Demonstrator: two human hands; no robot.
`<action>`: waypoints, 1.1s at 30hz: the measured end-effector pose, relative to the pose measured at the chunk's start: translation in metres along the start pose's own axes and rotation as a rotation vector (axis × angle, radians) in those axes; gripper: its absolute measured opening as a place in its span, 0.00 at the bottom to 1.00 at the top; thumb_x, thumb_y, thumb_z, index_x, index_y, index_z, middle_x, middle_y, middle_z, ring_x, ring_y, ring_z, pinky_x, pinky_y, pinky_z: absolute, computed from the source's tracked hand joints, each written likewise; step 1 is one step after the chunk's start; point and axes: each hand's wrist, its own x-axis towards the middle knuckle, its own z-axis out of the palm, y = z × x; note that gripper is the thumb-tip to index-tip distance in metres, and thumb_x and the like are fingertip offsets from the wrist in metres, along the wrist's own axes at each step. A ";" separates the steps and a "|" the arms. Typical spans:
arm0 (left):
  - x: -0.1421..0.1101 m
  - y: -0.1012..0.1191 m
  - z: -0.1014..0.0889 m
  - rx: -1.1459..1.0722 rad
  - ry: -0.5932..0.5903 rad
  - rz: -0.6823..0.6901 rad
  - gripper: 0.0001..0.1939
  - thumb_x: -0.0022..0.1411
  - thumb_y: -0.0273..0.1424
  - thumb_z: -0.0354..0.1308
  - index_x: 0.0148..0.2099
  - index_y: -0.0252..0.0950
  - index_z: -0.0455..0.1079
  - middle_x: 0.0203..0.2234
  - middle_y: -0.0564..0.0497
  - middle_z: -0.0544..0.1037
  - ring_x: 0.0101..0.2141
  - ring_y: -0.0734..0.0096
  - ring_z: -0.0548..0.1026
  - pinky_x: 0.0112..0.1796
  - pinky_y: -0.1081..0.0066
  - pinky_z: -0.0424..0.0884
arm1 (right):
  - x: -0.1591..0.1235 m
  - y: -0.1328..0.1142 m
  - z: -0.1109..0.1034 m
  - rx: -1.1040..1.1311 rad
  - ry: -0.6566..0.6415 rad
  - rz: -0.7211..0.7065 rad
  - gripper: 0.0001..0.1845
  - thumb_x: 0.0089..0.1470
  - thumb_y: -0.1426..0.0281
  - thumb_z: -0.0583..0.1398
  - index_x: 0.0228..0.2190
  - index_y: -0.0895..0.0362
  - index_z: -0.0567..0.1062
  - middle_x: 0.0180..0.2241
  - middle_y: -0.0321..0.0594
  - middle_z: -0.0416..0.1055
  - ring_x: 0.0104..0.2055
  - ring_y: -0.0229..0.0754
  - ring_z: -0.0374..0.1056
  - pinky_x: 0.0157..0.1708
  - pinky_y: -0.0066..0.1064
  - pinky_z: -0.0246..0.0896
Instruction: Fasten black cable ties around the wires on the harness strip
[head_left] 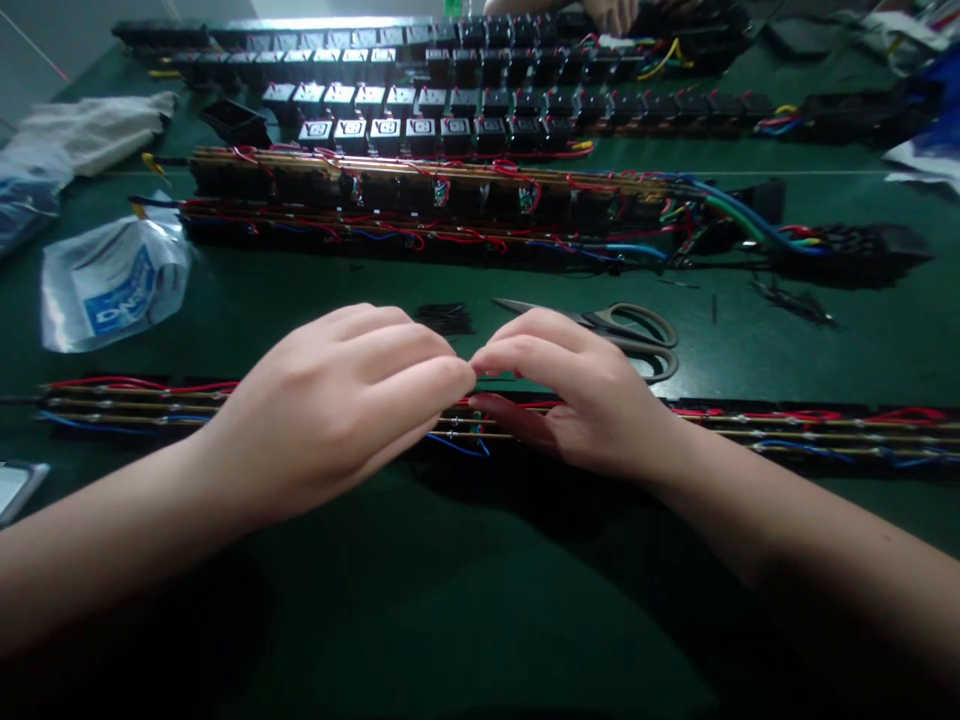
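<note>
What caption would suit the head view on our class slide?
Left hand and right hand over a long wired strip, scissors beyond.

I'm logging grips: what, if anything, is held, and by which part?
It can't be told: the left hand and right hand, close together over the wired strip, hide any grip.

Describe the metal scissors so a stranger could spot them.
On the dark green table, find the long black strip with brass-coloured rods nearest the wearer, then look just beyond the right hand. The metal scissors lie there, blade pointing left; two rounded, dark-and-tan handle loops set them apart from the thin black pieces to their left.
</note>
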 end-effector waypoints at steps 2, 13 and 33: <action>0.000 0.005 0.004 -0.019 0.032 0.040 0.13 0.76 0.30 0.49 0.42 0.40 0.74 0.37 0.49 0.82 0.35 0.65 0.77 0.38 0.65 0.73 | 0.001 -0.003 -0.003 0.035 0.003 0.002 0.08 0.69 0.69 0.61 0.41 0.60 0.78 0.40 0.47 0.78 0.43 0.42 0.73 0.42 0.33 0.69; -0.008 0.017 0.042 -0.186 0.127 -0.173 0.24 0.75 0.36 0.55 0.67 0.33 0.58 0.49 0.43 0.80 0.47 0.61 0.80 0.49 0.61 0.76 | 0.002 0.008 -0.016 0.240 0.319 0.328 0.08 0.62 0.65 0.68 0.32 0.51 0.75 0.32 0.34 0.75 0.35 0.40 0.72 0.33 0.33 0.68; -0.023 0.028 0.060 0.023 -0.040 -0.194 0.21 0.72 0.43 0.60 0.55 0.30 0.71 0.45 0.38 0.81 0.44 0.51 0.80 0.40 0.56 0.76 | 0.005 0.007 -0.013 0.420 0.400 0.518 0.13 0.63 0.63 0.67 0.32 0.51 0.69 0.36 0.34 0.80 0.34 0.38 0.77 0.28 0.31 0.70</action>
